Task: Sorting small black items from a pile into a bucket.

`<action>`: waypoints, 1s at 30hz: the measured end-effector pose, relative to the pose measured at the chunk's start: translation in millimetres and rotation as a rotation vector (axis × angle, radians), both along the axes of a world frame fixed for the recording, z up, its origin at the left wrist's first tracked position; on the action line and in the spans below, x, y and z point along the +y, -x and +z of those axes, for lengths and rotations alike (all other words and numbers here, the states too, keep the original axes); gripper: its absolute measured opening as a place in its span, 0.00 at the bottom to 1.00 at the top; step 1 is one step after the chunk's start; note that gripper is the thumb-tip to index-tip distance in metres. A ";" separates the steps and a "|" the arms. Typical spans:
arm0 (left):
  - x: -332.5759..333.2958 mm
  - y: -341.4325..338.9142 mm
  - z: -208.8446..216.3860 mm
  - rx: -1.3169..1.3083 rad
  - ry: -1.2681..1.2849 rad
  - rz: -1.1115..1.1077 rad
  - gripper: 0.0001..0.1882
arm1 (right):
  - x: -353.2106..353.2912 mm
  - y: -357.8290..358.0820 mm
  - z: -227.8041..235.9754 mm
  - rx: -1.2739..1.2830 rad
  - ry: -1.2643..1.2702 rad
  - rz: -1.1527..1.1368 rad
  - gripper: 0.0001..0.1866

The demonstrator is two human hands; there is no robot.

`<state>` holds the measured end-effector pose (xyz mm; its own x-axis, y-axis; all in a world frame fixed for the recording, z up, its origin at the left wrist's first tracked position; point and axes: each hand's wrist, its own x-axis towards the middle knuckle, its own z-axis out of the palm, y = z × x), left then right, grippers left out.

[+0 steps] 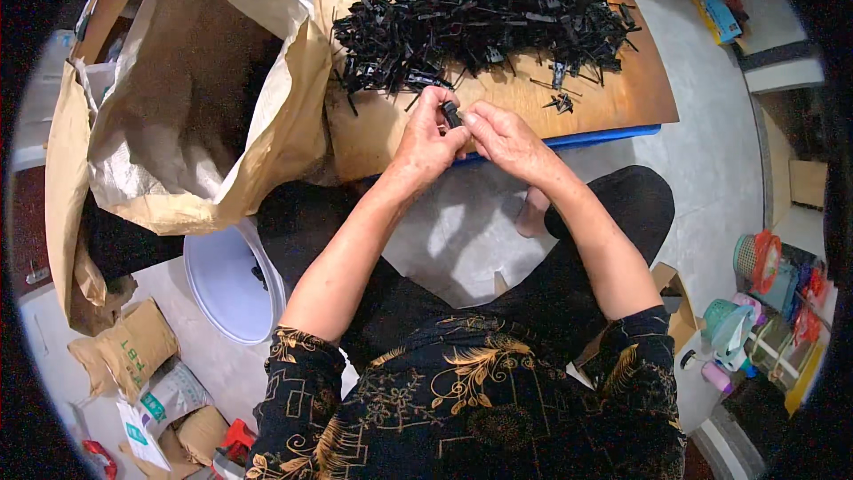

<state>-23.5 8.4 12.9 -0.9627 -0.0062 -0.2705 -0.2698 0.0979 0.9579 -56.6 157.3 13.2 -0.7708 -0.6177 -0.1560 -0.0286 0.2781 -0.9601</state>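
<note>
- Both hands at twelve o'clock from mid-view, meeting over the near edge of the wooden tabletop [644, 80]!
- The left hand [425, 144] has the black part [450, 114], thumb and fingers curled tight around it, a firm grip.
- Close alongside, at three o'clock from the part, the right hand [506, 138]: fingers bunched, tips drawn in narrow against the part; whether they grip it too, I cannot tell.
- Beyond them, also at twelve, a huge pile [489, 18] of black pieces sprawls over the tabletop, thin prongs poking out all round.
- Between one and two o'clock, a little cluster [560, 103] of dark pieces lies just off the pile.
- Over at ten, a big sack [293, 116] gapes open beside the tabletop, brown outside, paler within.
- Between eight and nine, a white tub [222, 289], something dark inside by its right wall.
- Farther out at eight, packed bags [138, 347] on the floor [711, 151].
- Four o'clock, an open carton [684, 320]; past it, toward three, colourful baskets [766, 262].
- And at two, a blue-and-yellow packet [716, 13]!
</note>
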 end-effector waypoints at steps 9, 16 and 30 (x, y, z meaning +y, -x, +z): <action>-1.9 2.7 -20.4 0.244 0.418 0.012 0.18 | -11.9 1.2 -25.5 0.168 -0.006 -0.090 0.13; 1.4 7.2 -10.9 0.294 0.537 0.049 0.19 | -17.4 7.8 -25.2 0.168 -0.019 -0.130 0.11; -11.1 17.9 8.4 -0.020 -0.657 0.192 0.17 | 0.5 4.1 -15.5 -0.118 0.240 -0.247 0.14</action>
